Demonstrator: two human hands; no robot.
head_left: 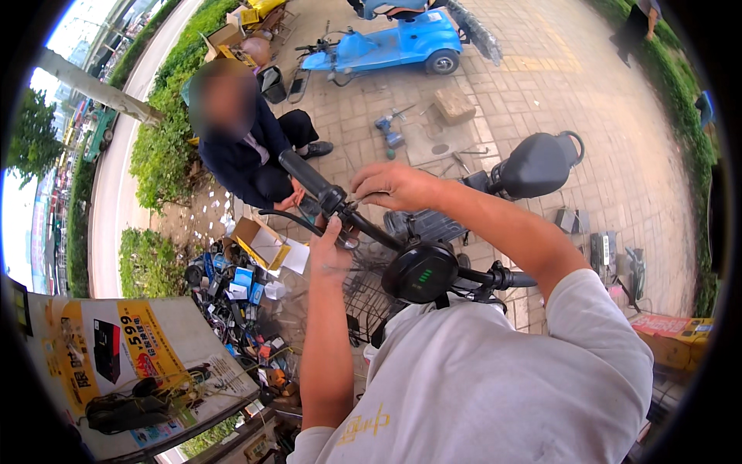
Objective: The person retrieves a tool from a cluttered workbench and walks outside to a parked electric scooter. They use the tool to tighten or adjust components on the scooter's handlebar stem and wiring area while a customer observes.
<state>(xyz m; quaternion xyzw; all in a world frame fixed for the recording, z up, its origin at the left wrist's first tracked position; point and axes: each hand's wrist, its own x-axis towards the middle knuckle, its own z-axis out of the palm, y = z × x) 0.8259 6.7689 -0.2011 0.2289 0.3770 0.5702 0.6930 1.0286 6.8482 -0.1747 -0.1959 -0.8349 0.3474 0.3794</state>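
Observation:
An electric scooter's handlebar (pixel 376 232) runs across the middle of the view, with a black rubber grip (pixel 305 176) at its left end. My left hand (pixel 332 246) is closed around the base of the black brake lever (pixel 287 220), thumb up, just under the bar. Above the same clamp, my right hand (pixel 392 185) reaches across with fingertips pinched together. Whatever small thing those fingers hold is too small to make out. A round black display (pixel 420 272) with green bars lit sits at the handlebar's middle.
A person (pixel 243 147) in dark clothes crouches beyond the left grip. The scooter's black seat (pixel 535 165) lies ahead right. On the paving are a blue cordless drill (pixel 389 133), a brick (pixel 454 105) and a blue three-wheeler (pixel 394 45). Parts and an open carton (pixel 261 241) crowd the left.

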